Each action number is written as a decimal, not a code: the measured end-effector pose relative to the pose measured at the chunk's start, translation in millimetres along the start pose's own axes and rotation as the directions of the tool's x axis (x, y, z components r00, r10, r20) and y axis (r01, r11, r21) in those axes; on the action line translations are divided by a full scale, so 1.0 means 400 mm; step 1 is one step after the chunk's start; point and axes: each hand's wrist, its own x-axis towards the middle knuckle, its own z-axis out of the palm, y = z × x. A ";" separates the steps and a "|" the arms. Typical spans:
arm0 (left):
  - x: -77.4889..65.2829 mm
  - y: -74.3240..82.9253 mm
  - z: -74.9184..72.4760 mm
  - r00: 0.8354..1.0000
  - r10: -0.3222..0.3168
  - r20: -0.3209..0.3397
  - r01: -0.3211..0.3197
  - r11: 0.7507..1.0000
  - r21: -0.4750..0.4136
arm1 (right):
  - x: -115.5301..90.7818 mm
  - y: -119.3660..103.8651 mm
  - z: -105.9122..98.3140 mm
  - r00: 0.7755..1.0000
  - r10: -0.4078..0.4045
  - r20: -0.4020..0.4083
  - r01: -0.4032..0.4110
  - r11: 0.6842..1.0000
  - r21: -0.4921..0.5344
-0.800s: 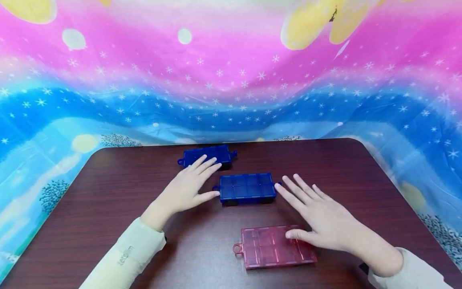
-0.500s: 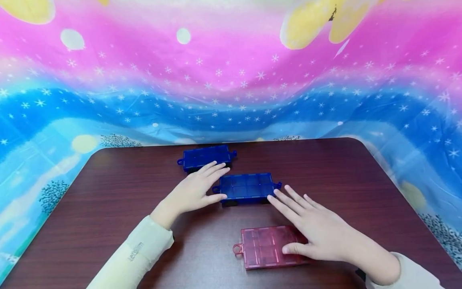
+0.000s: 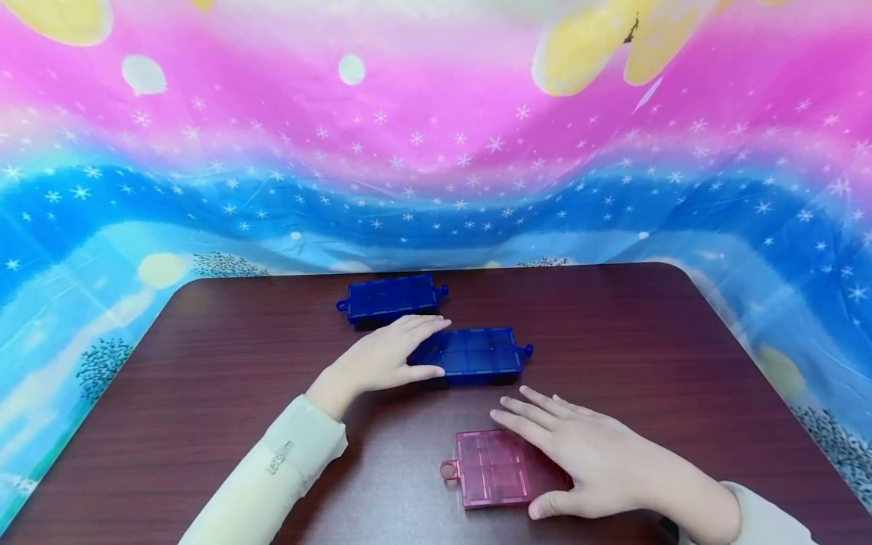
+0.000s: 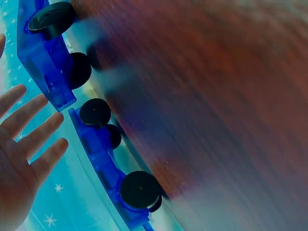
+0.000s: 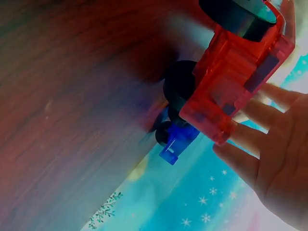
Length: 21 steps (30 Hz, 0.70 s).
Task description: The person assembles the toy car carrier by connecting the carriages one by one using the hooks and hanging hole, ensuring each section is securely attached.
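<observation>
Three see-through toy train cars with black wheels stand on the table. The middle one, a blue train car (image 3: 480,352), has my left hand (image 3: 378,359) at its left end, fingers along the far edge and thumb by the near edge. Those fingers look straight and spread in the left wrist view. Farther back is another blue train car (image 3: 391,297), with a ring at its left end. My right hand (image 3: 593,458) reaches over the right part of a red train car (image 3: 493,469), fingers extended and thumb at its near side. In the right wrist view, straight fingers overlap the red car's edge.
The dark wooden table (image 3: 204,393) has rounded far corners. Behind it hangs a pink and blue cloth (image 3: 436,113) printed with snowflakes. Light sleeves (image 3: 272,469) cover both forearms.
My left hand has moved right and slightly nearer, onto the middle blue train car's left end. My right hand has drawn back from that car's right end, over the red one.
</observation>
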 end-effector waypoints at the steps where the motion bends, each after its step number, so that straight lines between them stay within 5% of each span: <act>1: 0.001 0.001 0.000 1.000 0.002 0.003 -0.002 1.000 -0.004 | 0.000 0.000 0.001 1.000 -0.002 0.013 0.002 1.000 0.004; 9: 0.011 0.000 0.002 0.999 0.011 0.046 -0.010 1.000 -0.018 | 0.004 0.001 0.008 0.997 -0.054 0.047 0.053 0.998 0.016; 21: 0.019 -0.003 -0.002 0.994 -0.027 0.103 0.033 0.998 -0.059 | 0.018 0.005 0.011 0.992 -0.026 0.121 0.016 0.996 0.083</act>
